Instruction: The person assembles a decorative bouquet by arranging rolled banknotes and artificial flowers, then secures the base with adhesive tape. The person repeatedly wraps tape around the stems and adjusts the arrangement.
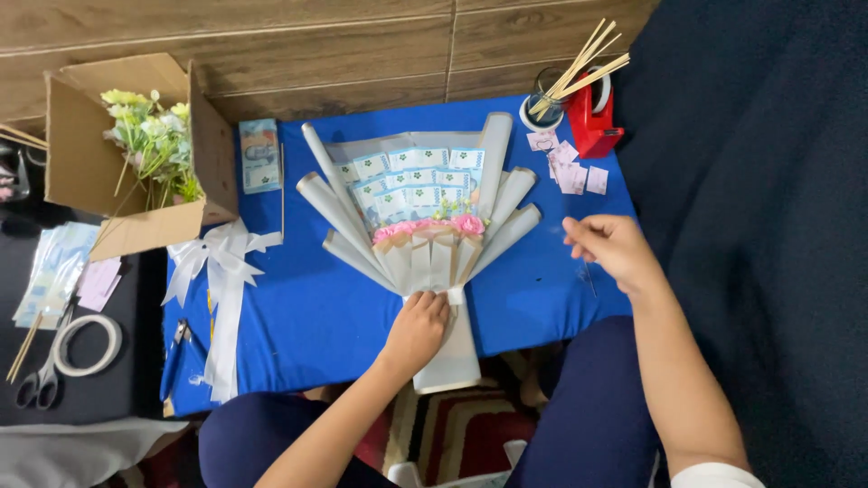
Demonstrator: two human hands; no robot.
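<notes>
Blue table (298,316) against wood-plank floor. Left hand (418,327) presses flat on the bouquet (425,226) neck at 6 o'clock; right hand (615,246) at 3 o'clock, fingers curled, pinching something thin — cannot tell what. Risk: pressure lets go, wrap fans open, folded notes slip.

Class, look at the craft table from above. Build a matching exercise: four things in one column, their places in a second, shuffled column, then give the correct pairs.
Things:
1. artificial flowers
2. wooden sticks
3. scissors
4. white ribbon bow

Places:
A. left edge of the blue cloth
B. inside the cardboard box
C. in a cup beside the red tape dispenser
D. on the dark surface, beside the tape roll

Pairs: 1-B, 2-C, 3-D, 4-A
</notes>
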